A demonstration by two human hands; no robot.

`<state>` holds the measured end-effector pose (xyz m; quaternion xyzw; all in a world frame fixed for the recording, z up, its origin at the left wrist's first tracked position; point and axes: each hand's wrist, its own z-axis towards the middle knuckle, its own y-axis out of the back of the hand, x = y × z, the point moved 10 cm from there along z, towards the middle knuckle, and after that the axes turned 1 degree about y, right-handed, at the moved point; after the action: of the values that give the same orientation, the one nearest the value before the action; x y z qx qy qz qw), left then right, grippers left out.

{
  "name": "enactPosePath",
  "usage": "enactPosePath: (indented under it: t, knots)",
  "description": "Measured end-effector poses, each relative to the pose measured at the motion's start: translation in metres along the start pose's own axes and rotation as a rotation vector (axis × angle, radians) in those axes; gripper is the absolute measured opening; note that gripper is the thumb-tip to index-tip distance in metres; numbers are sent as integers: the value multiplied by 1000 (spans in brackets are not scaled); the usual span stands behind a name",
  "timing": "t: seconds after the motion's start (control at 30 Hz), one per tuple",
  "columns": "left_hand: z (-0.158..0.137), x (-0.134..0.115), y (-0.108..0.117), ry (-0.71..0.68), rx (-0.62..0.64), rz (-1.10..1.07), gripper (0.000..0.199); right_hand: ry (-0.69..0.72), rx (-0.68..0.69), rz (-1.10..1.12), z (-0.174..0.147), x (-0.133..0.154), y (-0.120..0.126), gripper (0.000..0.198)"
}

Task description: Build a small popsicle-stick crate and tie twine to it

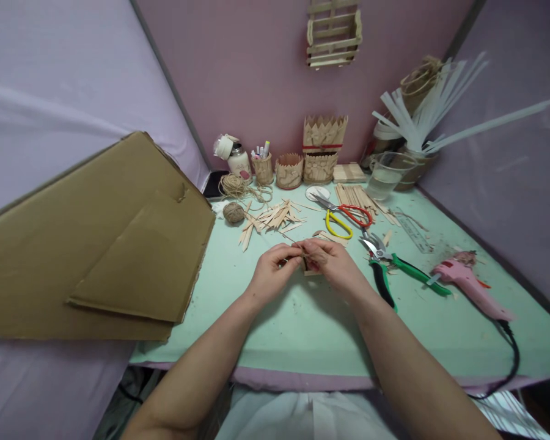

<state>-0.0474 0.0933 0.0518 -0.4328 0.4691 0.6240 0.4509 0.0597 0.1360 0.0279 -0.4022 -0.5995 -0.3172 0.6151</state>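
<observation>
Close together over the middle of the table, my left hand (277,264) and my right hand (332,263) are both closed in a pinch. Between the fingertips is a small wooden craft-stick piece (311,273), its pale lower edge showing below my right fingers. A thin brown strand, perhaps twine, rises near my left fingertips; what that hand pinches is mostly hidden. Just beyond lie scissors (355,214) with red and yellow handles and a heap of cut craft-stick pieces (279,217). Green-handled pruning shears (381,272) rest open to the right of my right hand.
At right lie a pink glue gun (474,287) with a black cord and a clear ruler (412,229). A twine ball (233,212), stick-covered cups (288,171), a water cup (385,177) and white glue sticks (412,122) stand behind. Cardboard (119,256) leans at left.
</observation>
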Motion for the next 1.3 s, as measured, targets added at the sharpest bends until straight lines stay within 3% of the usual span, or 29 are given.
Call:
enactPosePath:
  t: [0.1,0.4,0.5,0.73,1.3]
  knots:
    - [-1,-7,-1,-57,12,68,16,-22,-11,36,1,-4,1,39]
    - [-1,-7,1,-54,-6,78,9,-14,-11,131,2,-8,0,32]
    - [0,-8,2,-67,-13,100,10,9,-89,104,2,-3,7,30]
    - [-5,-17,-13,-132,141,91,10,50,-331,130,-1,3,32,30]
    - [-9,-21,-23,-149,260,45,10,95,-383,76,-2,7,39,27]
